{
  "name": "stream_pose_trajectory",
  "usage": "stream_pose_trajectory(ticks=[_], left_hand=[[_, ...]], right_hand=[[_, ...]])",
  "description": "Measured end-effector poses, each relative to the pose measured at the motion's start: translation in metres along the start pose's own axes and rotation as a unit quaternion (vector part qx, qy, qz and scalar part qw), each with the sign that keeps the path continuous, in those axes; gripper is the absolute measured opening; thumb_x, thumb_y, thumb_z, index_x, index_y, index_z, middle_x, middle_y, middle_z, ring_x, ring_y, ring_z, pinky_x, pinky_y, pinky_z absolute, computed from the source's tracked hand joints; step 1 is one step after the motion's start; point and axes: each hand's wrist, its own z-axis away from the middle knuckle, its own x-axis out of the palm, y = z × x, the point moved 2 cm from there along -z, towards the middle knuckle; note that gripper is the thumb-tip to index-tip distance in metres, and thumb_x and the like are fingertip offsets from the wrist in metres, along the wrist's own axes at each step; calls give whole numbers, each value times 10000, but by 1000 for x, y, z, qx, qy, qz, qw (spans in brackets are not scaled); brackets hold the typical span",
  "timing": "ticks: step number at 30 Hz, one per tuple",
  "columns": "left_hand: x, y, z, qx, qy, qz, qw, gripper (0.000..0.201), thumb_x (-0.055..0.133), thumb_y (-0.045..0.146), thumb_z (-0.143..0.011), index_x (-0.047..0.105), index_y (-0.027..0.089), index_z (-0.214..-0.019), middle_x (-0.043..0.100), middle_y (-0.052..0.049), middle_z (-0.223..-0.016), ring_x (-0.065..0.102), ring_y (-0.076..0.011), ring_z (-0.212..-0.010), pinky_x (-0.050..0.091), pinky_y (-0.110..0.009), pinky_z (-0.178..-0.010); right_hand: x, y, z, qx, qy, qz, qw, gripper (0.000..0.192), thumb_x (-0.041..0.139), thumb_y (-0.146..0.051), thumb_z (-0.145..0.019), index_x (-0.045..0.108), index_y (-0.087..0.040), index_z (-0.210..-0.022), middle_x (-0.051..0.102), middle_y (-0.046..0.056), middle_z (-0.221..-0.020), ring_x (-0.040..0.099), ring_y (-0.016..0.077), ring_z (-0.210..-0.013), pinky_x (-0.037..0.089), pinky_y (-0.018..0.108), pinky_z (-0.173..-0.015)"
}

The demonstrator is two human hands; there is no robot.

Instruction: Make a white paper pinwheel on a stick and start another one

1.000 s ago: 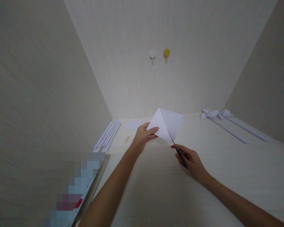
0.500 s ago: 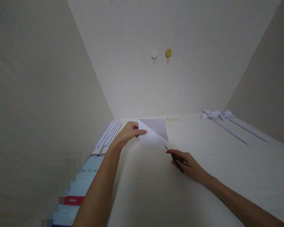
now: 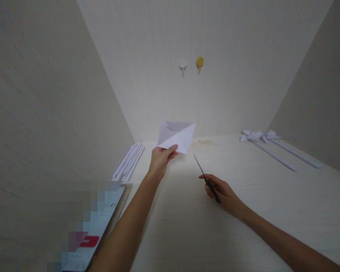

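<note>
My left hand (image 3: 161,161) is closed on a square sheet of white paper (image 3: 177,136), thumb on the near face at its lower edge. The sheet is held up off the table and carries diagonal creases, with a shaded half and a brighter half. My right hand (image 3: 219,189) grips slim black-handled scissors (image 3: 198,164), seen nearly edge-on. Their thin blades point up and to the left, just below and right of the paper, and do not touch it. The handle loops are mostly hidden by my fingers.
Several rolled white paper sticks (image 3: 129,160) lie at the left. Two white paper pinwheels (image 3: 251,136) on sticks lie at the back right. A phone (image 3: 102,223) showing a timer is at the lower left. White and yellow hooks (image 3: 200,61) hang on the back wall.
My left hand has turned the paper and raised it, shifting its grip from the left side to the lower edge. The scissors now point more upward, with more blade showing.
</note>
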Motion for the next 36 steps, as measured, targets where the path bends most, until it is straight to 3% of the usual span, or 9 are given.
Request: stream_pose_trajectory(ticks=[4, 16, 29, 36], left_hand=[[4, -3, 4, 3, 7, 17, 1000, 206, 710, 223, -490, 594, 95, -604, 595, -6, -589, 512, -40, -488, 368, -140, -433], [14, -7, 12, 9, -21, 32, 999, 288, 668, 175, -572, 616, 123, -850, 643, -48, -838, 588, -96, -679, 498, -198, -609], [27, -15, 21, -29, -58, 10, 998, 171, 636, 152, -631, 616, 49, -766, 620, -31, -570, 582, -102, -541, 527, -227, -587], [28, -15, 21, -25, -66, 7, 997, 143, 621, 126, -643, 616, 56, -767, 626, -28, -583, 594, -110, -557, 529, -233, -595]], right_hand=[[1, -1, 0, 4, -9, -45, 999, 373, 408, -414, -801, 441, -164, -1076, 355, -41, -576, 319, 84, -493, 267, 217, -444], [3, -8, 0, -5, -22, -58, 998, 372, 387, -416, -818, 438, -146, -1069, 348, -40, -557, 316, 94, -500, 253, 228, -448], [3, -11, -1, 1, 14, -72, 997, 416, 444, -460, -776, 478, -140, -1040, 356, -42, -525, 329, 90, -470, 265, 230, -439], [2, -14, 0, -8, 26, -79, 996, 387, 449, -439, -779, 491, -136, -1016, 369, -39, -514, 341, 92, -461, 274, 231, -431]])
